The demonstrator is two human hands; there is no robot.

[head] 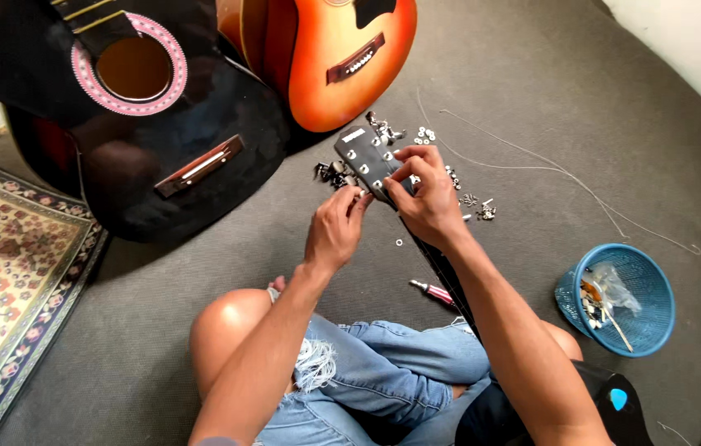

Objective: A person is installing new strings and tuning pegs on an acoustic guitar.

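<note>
Few items fit. Small white rectangular label [354, 135] on the black guitar headstock [367, 161], near its top end. Crumpled clear plastic bag [613, 285] inside the round blue basket [624, 258] on the grey floor, right side. Light blue teardrop sticker [618, 399] on the black guitar body, bottom right. No signs or screens.

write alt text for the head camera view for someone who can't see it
A seated person's left hand and right hand pinch at a black guitar headstock, its neck running back over their lap. Small metal hardware lies scattered on the grey carpet, with a black guitar, an orange guitar and a blue basket nearby.
</note>
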